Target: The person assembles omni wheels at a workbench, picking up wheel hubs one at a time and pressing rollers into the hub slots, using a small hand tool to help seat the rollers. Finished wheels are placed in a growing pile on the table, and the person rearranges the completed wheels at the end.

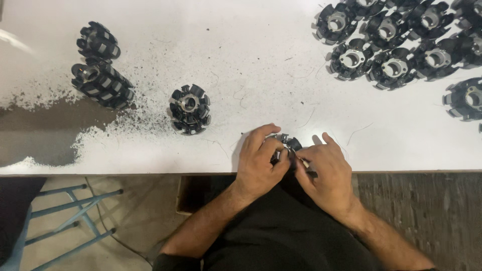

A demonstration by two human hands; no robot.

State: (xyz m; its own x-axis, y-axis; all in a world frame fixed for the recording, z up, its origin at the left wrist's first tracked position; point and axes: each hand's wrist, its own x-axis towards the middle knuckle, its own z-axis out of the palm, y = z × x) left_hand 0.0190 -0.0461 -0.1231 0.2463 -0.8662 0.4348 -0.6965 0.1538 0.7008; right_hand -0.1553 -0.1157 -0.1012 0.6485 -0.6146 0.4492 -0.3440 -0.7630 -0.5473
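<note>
Matt black plastic rotor point(190, 109) with shiny metal hub, smooth white table point(251, 60)

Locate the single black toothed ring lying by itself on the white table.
In the head view the lone ring lies left of centre on the table, right of two stacked rings and up-left of the left hand.

Black part point(287, 144) mostly hidden under fingers point(273, 145); far-right parts point(464, 99) cut by frame edge.
</note>
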